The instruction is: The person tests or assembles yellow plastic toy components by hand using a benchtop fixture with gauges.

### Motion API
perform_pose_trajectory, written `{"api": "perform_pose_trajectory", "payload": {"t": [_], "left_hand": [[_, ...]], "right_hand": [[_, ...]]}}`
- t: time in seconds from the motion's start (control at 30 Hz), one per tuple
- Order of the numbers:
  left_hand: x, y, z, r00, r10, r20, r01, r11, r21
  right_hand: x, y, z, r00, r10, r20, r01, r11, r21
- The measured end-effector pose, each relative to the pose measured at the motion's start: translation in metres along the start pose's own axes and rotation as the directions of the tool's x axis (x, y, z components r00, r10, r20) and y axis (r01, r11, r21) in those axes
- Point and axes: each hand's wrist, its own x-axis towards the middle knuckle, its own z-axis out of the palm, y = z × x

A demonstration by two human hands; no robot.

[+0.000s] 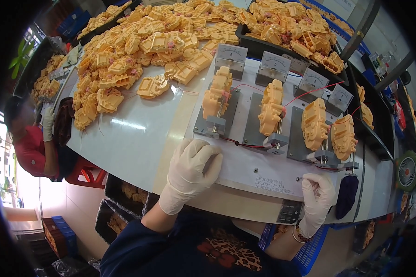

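My left hand (192, 170), in a white glove, rests at the near left edge of a white test board (238, 168). Its fingers are curled in, and nothing shows in them. Farther right, my right hand (317, 194), gloved too, lies by the board's near right edge with fingers curled and no object visible. Several yellow plastic gearbox housings stand upright on grey fixtures: one on the left (217, 94), one beside it (272, 108), another (315, 124) and a rightmost one (344, 137). Analogue meters (231, 59) stand behind them. Neither hand touches a housing.
A large heap of yellow housings (138, 48) covers the table's (125, 143) far left. More fill a black bin (291, 23) behind the meters. Red wires (309, 92) cross the fixtures. A dark cloth pouch (345, 196) hangs at right. A person in red (32, 152) sits at left.
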Motion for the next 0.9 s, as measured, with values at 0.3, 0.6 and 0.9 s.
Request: {"api": "perform_pose_trajectory", "payload": {"t": [0.3, 0.6, 0.9], "left_hand": [[-0.0006, -0.0023, 0.0005, 1.0, 0.02, 0.001, -0.02, 1.0, 0.007], [-0.0011, -0.0015, 0.0008, 1.0, 0.02, -0.001, -0.02, 1.0, 0.005], [-0.0008, -0.0032, 0.0016, 1.0, 0.026, -0.009, -0.026, 1.0, 0.009]], "right_hand": [[0.0, -0.0009, -0.0005, 1.0, 0.001, 0.008, -0.001, 1.0, -0.002], [-0.0005, -0.0029, -0.0005, 1.0, -0.005, 0.006, 0.005, 1.0, -0.024], [-0.0002, -0.0001, 0.0007, 1.0, 0.005, -0.01, -0.005, 1.0, -0.021]]}}
